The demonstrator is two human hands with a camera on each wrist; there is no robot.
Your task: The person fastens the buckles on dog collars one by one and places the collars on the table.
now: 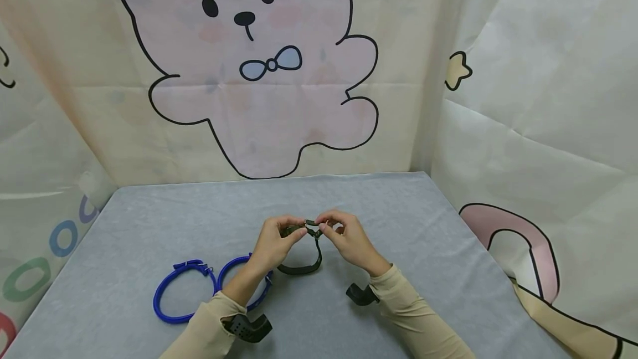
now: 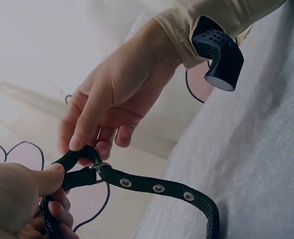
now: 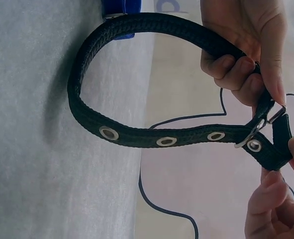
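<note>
A dark green dog collar [image 1: 302, 270] with metal-rimmed holes hangs as a loop between both hands, its lower curve close over the table. My left hand [image 1: 271, 244] grips the band beside the metal buckle [image 3: 276, 115], fingers curled round it in the right wrist view. With thumb and fingertips, my right hand [image 1: 351, 241] pinches the strap's end part, which bends back near the buckle. The holed strap [image 2: 143, 184] passes through a metal ring there. Two blue collars [image 1: 159, 296] lie side by side on the table, the right one partly behind the left forearm.
A grey cloth covers the table [image 1: 399, 209]. Printed curtains [image 1: 394, 126] stand along its back and sides. Black camera mounts [image 1: 247, 328] sit on both wrists, below the beige sleeves.
</note>
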